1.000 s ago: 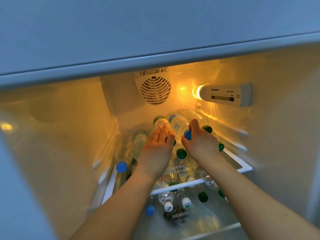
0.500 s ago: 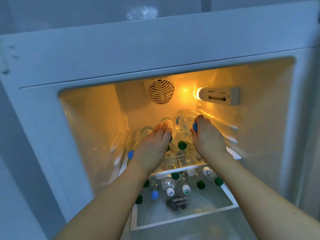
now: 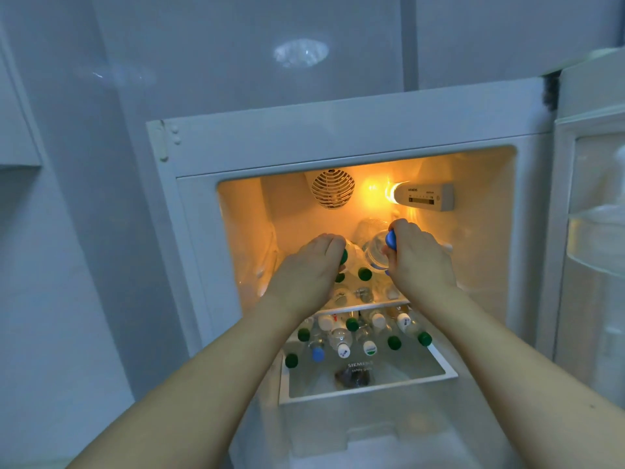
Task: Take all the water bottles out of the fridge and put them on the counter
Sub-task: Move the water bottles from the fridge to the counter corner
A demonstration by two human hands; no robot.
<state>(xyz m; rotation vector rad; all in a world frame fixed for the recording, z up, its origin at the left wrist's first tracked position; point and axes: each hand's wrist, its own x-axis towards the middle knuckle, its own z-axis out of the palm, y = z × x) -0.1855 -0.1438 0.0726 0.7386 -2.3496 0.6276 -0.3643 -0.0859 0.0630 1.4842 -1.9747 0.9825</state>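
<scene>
Head view | left grip (image 3: 313, 265) clasps green-capped bottle (image 3: 351, 257) | right grip (image 3: 417, 257) clasps blue-capped bottle (image 3: 377, 253)

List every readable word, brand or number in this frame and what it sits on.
"SIEMENS": control panel at the fridge's upper right.
"SIEMENS": front of the lower glass shelf.
Smaller line under that: blurred, unreadable.
Panel's scale digits: too small.
Bottle cap prints and labels: unreadable.

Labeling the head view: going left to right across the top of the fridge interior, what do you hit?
Round fan grille → glowing lamp → Siemens control panel. Just below: left hand on a green-capped bottle → right hand on a blue-capped bottle.
</scene>
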